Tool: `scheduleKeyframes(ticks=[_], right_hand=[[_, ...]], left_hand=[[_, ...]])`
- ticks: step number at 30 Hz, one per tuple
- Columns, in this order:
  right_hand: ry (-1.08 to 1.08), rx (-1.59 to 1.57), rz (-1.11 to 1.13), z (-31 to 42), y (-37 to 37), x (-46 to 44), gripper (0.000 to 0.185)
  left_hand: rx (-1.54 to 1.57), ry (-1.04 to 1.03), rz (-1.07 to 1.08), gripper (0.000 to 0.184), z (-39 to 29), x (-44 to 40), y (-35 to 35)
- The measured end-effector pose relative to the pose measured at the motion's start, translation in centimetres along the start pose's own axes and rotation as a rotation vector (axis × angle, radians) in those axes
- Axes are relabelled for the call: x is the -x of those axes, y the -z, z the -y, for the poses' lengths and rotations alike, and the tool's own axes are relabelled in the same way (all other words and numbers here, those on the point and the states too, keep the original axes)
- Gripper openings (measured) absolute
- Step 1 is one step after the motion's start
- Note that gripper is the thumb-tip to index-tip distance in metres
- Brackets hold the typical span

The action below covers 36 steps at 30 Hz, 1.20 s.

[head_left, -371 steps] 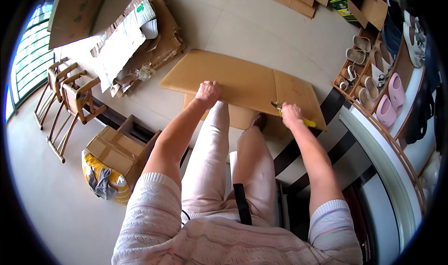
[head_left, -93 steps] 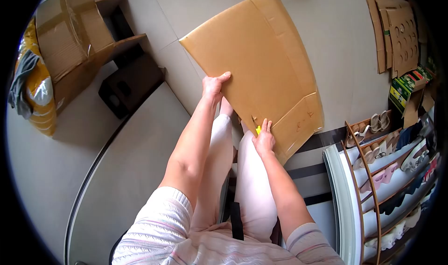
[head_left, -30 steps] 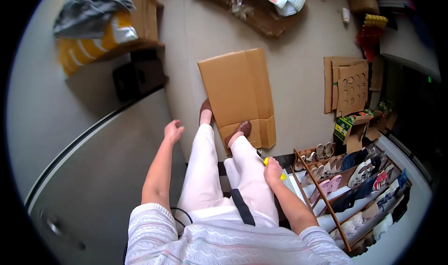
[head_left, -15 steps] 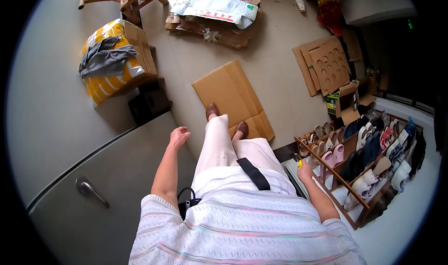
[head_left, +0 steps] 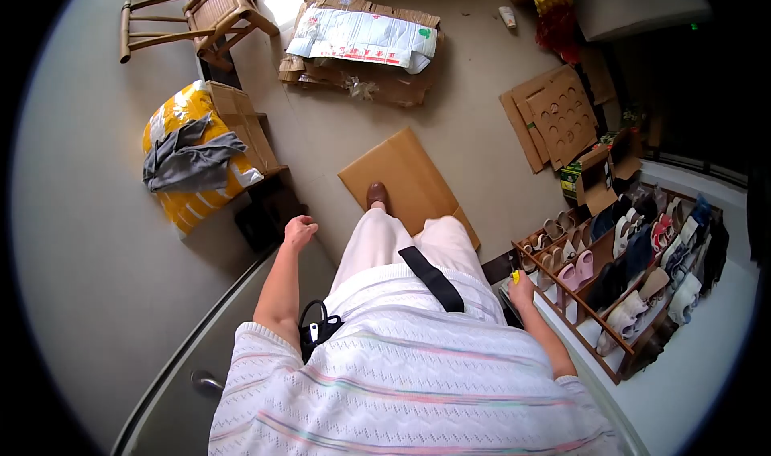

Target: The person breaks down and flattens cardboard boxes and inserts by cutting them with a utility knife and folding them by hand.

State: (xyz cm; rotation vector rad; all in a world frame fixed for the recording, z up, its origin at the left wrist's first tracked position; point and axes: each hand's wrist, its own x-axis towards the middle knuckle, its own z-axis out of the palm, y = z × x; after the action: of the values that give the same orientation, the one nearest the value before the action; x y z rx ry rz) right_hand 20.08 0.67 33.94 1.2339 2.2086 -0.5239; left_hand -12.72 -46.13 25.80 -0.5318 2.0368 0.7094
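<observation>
My left hand (head_left: 299, 231) hangs at my side near the door, fingers loosely bent, with nothing seen in it. My right hand (head_left: 522, 291) is closed on a small yellow tool (head_left: 516, 277), held low beside the shoe rack. A thin dark tip seems to stick out of the tool; its exact kind is too small to make out. Under my feet a flat cardboard sheet (head_left: 405, 171) lies on the floor, with one brown shoe (head_left: 377, 194) visible on it.
Ahead lies a stack of flattened cardboard (head_left: 361, 42). At left are a bamboo chair (head_left: 217, 14), a yellow package (head_left: 189, 155) with grey cloth, and a grey door (head_left: 265, 344). To the right are cardboard pieces (head_left: 554, 119) and a shoe rack (head_left: 574, 319).
I have moved forward on the cardboard sheet, and one shoe is now hidden beneath me. The door slipped back in view. My left fingers look more bent; the right still holds the yellow tool.
</observation>
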Motion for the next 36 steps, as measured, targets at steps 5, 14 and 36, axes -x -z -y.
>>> scheduleKeyframes(ticks=[5, 14, 36], right_hand=[[-0.025, 0.031, 0.065, 2.6, 0.4, 0.5, 0.022], [0.038, 0.002, -0.039, -3.2, 1.6, -10.4, 0.017], [-0.184, -0.107, 0.088, 2.9, 0.6, -6.5, 0.023]], left_hand=[[0.063, 0.021, 0.029, 0.037, -2.6, -0.8, 0.7], [0.026, 0.053, 0.036, 0.037, -5.2, -2.1, -1.9], [-0.006, 0.077, 0.026, 0.037, -2.1, -3.4, 2.5]])
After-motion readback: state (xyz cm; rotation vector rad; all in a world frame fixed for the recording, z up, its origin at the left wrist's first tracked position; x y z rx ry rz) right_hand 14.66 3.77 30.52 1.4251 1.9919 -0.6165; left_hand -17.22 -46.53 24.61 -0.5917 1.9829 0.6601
